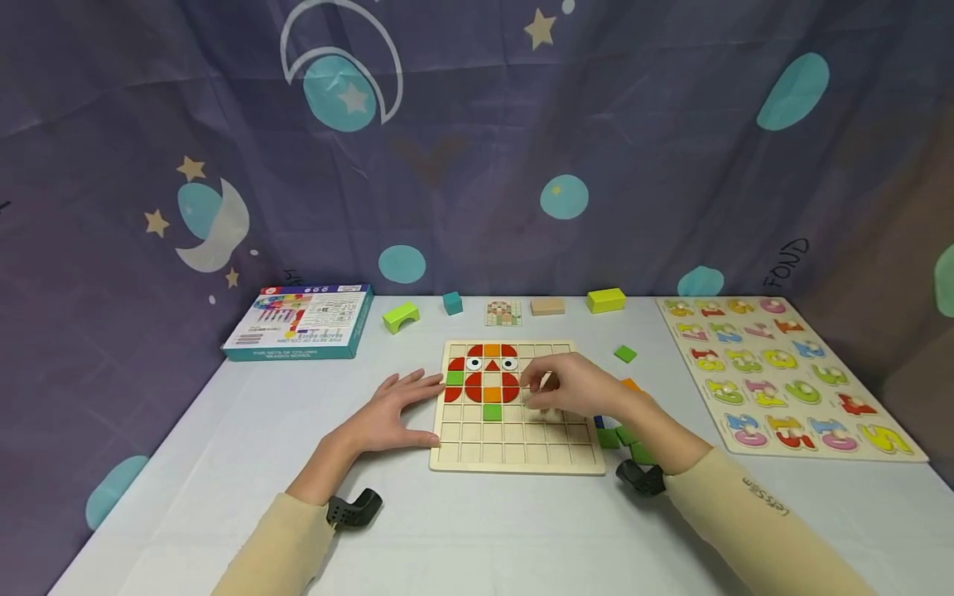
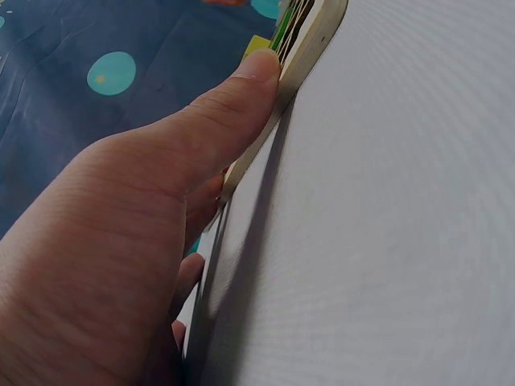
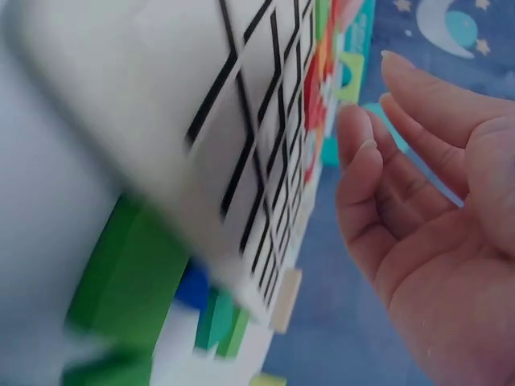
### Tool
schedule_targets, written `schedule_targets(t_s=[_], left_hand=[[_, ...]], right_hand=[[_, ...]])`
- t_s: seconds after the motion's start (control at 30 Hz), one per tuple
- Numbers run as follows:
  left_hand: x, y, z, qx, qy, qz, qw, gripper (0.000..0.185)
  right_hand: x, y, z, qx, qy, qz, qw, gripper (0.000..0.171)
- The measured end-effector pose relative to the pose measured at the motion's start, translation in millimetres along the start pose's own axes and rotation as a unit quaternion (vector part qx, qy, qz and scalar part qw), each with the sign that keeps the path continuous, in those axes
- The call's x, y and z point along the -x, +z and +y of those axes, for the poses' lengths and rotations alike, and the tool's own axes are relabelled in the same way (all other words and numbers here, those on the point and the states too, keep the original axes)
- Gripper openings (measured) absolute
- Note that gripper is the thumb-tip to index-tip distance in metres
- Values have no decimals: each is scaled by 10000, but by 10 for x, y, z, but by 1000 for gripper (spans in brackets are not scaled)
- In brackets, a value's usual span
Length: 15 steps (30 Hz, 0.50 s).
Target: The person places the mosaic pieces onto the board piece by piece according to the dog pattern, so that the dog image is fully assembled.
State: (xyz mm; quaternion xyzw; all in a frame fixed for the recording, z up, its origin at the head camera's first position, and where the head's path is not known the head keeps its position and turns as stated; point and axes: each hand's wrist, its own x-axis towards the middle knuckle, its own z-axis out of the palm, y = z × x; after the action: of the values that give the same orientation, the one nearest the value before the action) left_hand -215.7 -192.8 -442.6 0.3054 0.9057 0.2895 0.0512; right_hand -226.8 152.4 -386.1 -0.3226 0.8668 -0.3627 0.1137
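A wooden grid board (image 1: 514, 459) lies on the table, with red, orange, green and eye-printed square tiles forming a face-like pattern (image 1: 492, 372) in its upper left part. My left hand (image 1: 391, 418) rests along the board's left edge, fingers spread and thumb extended; in the left wrist view the thumb (image 2: 233, 104) touches the rim. Over the right half of the board hovers my right hand (image 1: 570, 385), its fingers bent near the red tiles. Nothing shows between the thumb and fingers in the right wrist view, where they stand apart.
Loose green tiles (image 1: 643, 453) lie by the board's lower right corner, one more green tile (image 1: 625, 353) farther back. Behind the board are a small pattern card (image 1: 503, 313) and several blocks. A box (image 1: 298, 323) lies left, a number puzzle (image 1: 790, 377) right.
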Motion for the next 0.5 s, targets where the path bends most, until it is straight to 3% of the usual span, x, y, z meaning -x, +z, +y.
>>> schedule_targets(t_s=[0.5], left_hand=[[1,16,-38,-21,45,48,10000,85]], right_hand=[[675,-313,227,194,448,-100,9988,22]])
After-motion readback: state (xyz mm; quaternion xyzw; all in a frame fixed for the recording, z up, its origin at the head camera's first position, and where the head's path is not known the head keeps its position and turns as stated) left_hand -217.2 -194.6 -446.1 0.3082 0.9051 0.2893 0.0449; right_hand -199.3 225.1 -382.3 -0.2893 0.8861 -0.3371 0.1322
